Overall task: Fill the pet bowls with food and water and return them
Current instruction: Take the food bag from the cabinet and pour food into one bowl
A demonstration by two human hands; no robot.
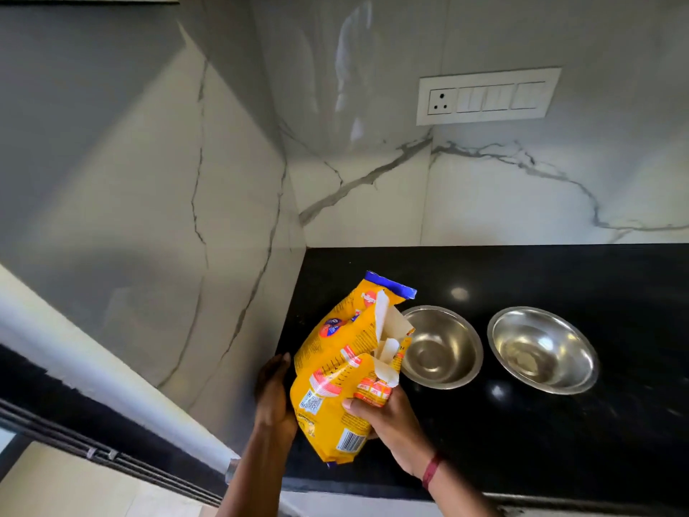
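Note:
A yellow pet food bag with a blue top edge and a torn, open mouth is held over the left end of the black counter. My left hand supports its back. My right hand grips its front lower part. The bag's open mouth leans toward the left steel bowl, whose left rim it covers. A second steel bowl stands to the right. Both bowls look empty, and no food is seen falling.
Marble-patterned walls meet in a corner behind the counter. A white switch panel with a socket is on the back wall above the bowls. A pale ledge and dark rails run diagonally at the lower left.

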